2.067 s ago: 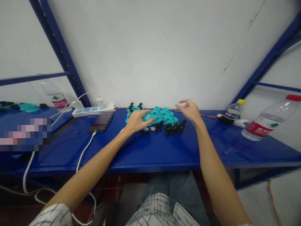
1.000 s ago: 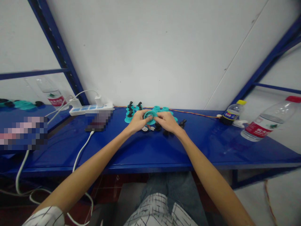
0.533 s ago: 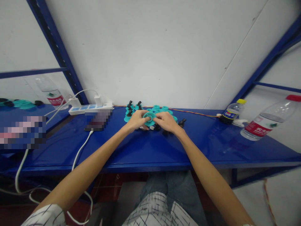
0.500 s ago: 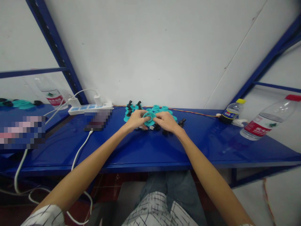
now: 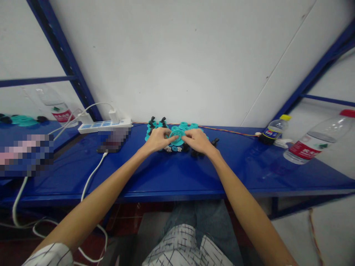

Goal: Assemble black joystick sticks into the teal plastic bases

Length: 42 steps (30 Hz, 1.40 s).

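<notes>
Over the blue table (image 5: 172,177), my left hand (image 5: 158,139) and right hand (image 5: 198,140) pinch a teal dished part (image 5: 178,142), probably light, stiff plastic, best held by its rim.

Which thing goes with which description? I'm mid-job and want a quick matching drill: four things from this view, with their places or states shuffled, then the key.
Things:
1. Round teal part at centre
2. Power strip
3. Bottle of dark drink
4. Large bottle on the right

Descriptions:
A. Topped by a red cap
B. Bearing two white adapters
C. Topped by a yellow cap
D. Held between the left hand and the right hand

Pairs: 1-D, 2-B, 3-C, 4-A
</notes>
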Tool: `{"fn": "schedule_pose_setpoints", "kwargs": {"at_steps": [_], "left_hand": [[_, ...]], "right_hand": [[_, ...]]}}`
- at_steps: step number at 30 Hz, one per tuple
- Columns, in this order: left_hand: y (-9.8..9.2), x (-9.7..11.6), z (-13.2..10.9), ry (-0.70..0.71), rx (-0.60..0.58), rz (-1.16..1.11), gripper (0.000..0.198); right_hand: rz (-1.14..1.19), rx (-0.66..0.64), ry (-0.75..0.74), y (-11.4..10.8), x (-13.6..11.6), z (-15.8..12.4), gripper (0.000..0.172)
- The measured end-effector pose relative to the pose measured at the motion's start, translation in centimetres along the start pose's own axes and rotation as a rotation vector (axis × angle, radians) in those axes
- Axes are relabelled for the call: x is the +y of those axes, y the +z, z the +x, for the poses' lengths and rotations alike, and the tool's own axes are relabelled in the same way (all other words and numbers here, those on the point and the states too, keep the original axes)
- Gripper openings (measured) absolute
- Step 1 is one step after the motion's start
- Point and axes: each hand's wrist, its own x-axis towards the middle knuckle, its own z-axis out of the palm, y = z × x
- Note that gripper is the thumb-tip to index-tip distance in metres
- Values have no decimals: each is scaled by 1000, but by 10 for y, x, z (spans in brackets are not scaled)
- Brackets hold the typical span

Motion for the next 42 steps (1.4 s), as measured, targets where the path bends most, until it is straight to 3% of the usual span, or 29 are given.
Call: {"fn": "schedule_pose_setpoints", "kwargs": {"at_steps": [4, 11, 16, 20, 25, 29, 33, 42], "left_hand": [[-6, 6, -1, -17, -19, -159, 46], [-5, 15, -3, -230, -129, -731, 57], [1, 13, -3, -194, -97, -847, 60], [0, 9, -2, -123, -3, -708, 61], [-1, 2, -3, -19, 150, -281, 65], [3, 2, -7, 104, 135, -66, 68], [7, 5, -10, 125, 171, 103, 63], [0, 5, -11, 127, 148, 137, 68]], "right_hand": [[-4, 34, 15, -3, 3, 0, 30], [-75, 126, 1, -2, 1, -1, 34], [-56, 137, -39, -2, 0, -1, 30], [-13, 160, -56, -3, 5, -1, 23], [225, 181, -128, -2, 10, -1, 53], [310, 176, -204, 2, 7, -1, 39], [289, 158, -245, 5, 5, -1, 21], [151, 205, -256, 11, 3, -1, 23]]}}
